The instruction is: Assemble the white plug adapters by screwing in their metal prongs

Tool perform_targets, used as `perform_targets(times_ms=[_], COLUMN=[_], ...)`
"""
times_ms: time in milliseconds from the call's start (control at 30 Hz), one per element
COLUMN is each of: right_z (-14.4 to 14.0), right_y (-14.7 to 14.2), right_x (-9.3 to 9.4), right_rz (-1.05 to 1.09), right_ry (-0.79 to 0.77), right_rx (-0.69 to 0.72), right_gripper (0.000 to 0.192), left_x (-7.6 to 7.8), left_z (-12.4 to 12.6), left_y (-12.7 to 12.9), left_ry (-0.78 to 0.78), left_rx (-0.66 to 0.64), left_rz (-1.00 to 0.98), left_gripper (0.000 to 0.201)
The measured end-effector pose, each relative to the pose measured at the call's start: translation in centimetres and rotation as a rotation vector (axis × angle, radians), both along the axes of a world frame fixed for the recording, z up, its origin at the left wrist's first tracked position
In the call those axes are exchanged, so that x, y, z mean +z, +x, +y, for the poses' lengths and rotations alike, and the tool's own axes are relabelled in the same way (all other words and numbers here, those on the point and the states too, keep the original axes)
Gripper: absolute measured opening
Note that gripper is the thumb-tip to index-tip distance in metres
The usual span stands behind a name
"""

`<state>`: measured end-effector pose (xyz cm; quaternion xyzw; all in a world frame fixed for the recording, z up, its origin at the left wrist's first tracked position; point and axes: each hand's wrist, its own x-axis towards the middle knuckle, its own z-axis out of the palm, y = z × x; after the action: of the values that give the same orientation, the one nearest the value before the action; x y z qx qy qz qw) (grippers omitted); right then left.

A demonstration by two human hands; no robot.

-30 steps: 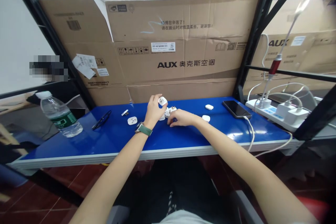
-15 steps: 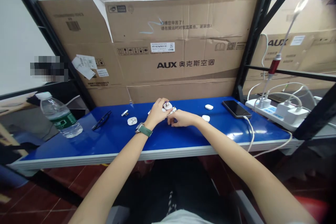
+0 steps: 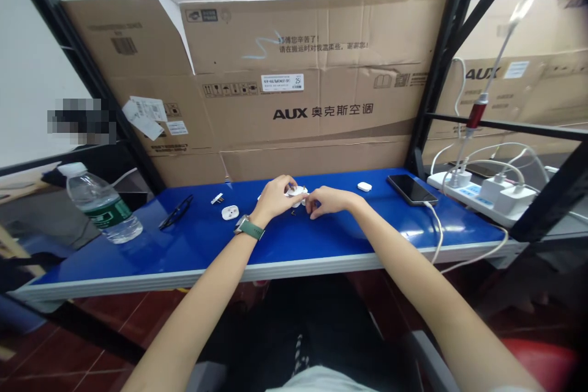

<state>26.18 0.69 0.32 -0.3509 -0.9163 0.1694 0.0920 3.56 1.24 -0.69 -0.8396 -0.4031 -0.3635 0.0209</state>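
Far left of the grip: clear water bottle [image 3: 100, 203] with a green label, print too small to read, some water inside. Nearer: black glasses [image 3: 176, 212], a loose white plug [image 3: 230, 212]. Mid-table [image 3: 285, 245]: left hand [image 3: 272, 197] and right hand [image 3: 331, 200] pinching one white plug part [image 3: 297, 191] from both sides, just above the blue top. Behind: cardboard box [image 3: 316, 73] printed "AUX". Right of the grip: phone [image 3: 411, 188], then power strip [image 3: 482, 196] holding white chargers.
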Motion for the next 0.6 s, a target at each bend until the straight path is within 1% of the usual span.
perform_targets(times_ms=[133,267,400,500,600], right_z=[-0.2,-0.1,-0.1,0.0,0.2], right_y=[0.4,0.5,0.5,0.6,0.6], right_x=[0.4,0.2,0.1,0.0,-0.2], right_rz=[-0.047,-0.096,-0.119,-0.115,-0.098], right_ry=[-0.022,-0.022,0.044,0.062,0.038], right_rx=[-0.038,-0.033,-0.057,-0.069,-0.034], right_gripper=[0.024,0.014,0.015,0.019,0.023], left_x=[0.5,0.8,0.7,0.6,0.6], left_z=[-0.6,-1.3,-1.5,-1.5,-1.5], left_y=[-0.1,0.1,0.3,0.5,0.4], left_ry=[-0.02,-0.033,-0.06,-0.07,-0.076], left_rx=[-0.084,-0.136,-0.227,-0.256,-0.264], left_rz=[0.096,0.213,0.311,0.34,0.331], left_gripper=[0.052,0.057,0.061,0.06,0.057])
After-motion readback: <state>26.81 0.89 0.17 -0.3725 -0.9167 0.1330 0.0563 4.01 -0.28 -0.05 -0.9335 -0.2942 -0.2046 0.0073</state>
